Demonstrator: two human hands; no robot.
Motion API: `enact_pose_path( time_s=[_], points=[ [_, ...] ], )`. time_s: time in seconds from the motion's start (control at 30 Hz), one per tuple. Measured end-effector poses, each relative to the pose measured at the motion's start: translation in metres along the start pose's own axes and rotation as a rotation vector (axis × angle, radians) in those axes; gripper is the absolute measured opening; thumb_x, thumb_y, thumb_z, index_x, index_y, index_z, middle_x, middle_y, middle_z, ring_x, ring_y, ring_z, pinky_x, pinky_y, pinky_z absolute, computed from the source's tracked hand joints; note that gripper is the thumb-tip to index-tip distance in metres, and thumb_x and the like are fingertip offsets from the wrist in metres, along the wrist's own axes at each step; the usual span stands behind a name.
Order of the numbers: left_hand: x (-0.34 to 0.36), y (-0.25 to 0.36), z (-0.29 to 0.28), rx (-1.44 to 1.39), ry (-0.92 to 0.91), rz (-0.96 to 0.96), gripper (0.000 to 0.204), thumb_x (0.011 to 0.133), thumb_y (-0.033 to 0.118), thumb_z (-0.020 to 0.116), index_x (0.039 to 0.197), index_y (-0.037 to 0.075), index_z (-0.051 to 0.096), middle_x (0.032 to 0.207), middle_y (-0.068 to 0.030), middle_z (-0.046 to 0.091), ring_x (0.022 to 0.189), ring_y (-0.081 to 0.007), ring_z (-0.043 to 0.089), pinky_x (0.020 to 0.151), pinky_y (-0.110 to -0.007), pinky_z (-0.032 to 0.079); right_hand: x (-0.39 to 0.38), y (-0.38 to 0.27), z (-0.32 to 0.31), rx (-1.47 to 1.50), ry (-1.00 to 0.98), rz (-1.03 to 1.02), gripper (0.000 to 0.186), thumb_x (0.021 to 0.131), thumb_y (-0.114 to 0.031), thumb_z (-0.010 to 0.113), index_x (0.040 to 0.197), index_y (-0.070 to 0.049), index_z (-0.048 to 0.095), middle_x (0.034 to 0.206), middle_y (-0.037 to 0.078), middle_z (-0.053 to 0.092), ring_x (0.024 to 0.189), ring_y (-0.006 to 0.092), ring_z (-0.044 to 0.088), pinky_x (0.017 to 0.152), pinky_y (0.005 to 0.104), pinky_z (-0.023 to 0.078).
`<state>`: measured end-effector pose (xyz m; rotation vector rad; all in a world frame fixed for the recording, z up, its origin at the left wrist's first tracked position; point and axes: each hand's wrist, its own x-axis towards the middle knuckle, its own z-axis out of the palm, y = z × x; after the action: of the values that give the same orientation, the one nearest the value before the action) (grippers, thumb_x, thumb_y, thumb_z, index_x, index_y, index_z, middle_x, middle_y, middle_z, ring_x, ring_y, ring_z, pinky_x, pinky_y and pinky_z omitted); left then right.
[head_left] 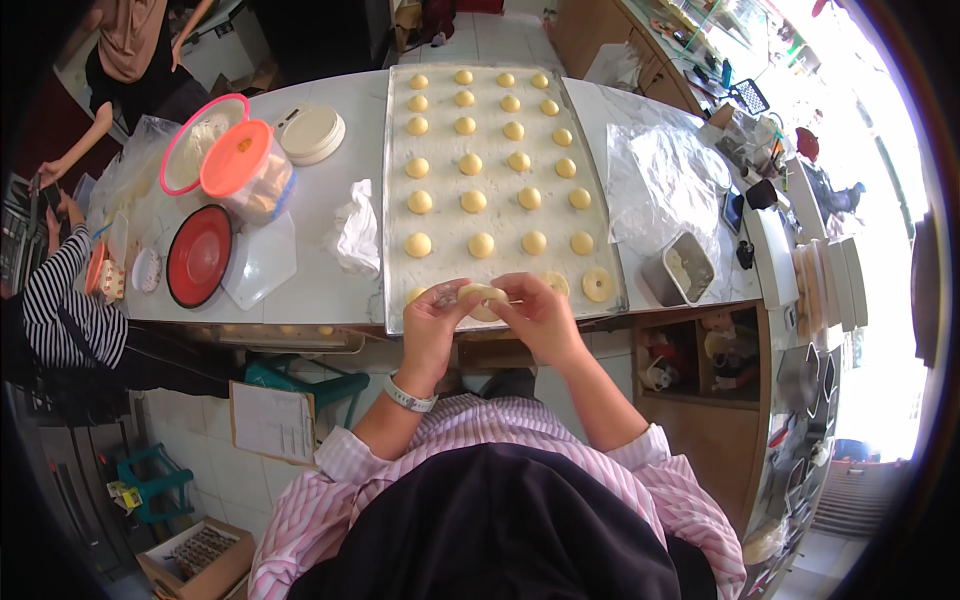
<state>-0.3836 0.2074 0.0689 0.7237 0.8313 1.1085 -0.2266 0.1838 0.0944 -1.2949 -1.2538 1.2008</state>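
Note:
Above the near edge of a large floured tray [446, 222], my left hand [430, 322] and my right hand [542, 318] pinch a piece of dough shaped like a ring [484, 291] between their fingertips. A short thin light tip sticks out by my right fingers; I cannot make out what it is. Rows of round dough balls [481, 245] cover the tray. In the nearest row, a dough ring [597, 284] lies at the right corner, and another flattened dough piece [553, 285] is partly hidden behind my right hand. A dough ball [415, 295] sits beside my left fingers.
Left of the tray are a crumpled white cloth [356, 228], a red round plate [199, 256], an orange-lidded tub [240, 160] and a white scale [311, 134]. To the right are plastic sheeting [655, 180] and a metal tin [679, 270]. Two people stand at the left.

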Motion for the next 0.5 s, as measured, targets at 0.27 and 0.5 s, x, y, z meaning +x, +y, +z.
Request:
enact_pose_path(
  time_s=[0.27,0.5],
  points=[
    [-0.001,0.01,-0.008,-0.028,-0.066,-0.191,0.026,0.082,0.008,0.068,0.105,-0.001,0.061,0.09,-0.0065,0.067,0.077,-0.0084,0.062,0.065,-0.018,0.049,-0.008,-0.012,0.001,-0.026,0.011,0.091,0.027,0.083,-0.006,0.066,0.107,0.003,0.06,0.096,0.006,0.064,0.087,0.0099,0.059,0.074,0.0224,0.049],
    [-0.001,0.011,-0.012,-0.059,-0.094,-0.24,0.027,0.082,0.011,0.068,0.104,-0.003,0.061,0.091,-0.0079,0.067,0.079,-0.012,0.064,0.067,-0.021,0.051,-0.012,-0.015,0.0,0.114,-0.014,0.182,0.025,0.083,-0.006,0.065,0.106,0.003,0.062,0.093,0.006,0.065,0.084,0.0094,0.06,0.074,0.0215,0.049]
  ],
)
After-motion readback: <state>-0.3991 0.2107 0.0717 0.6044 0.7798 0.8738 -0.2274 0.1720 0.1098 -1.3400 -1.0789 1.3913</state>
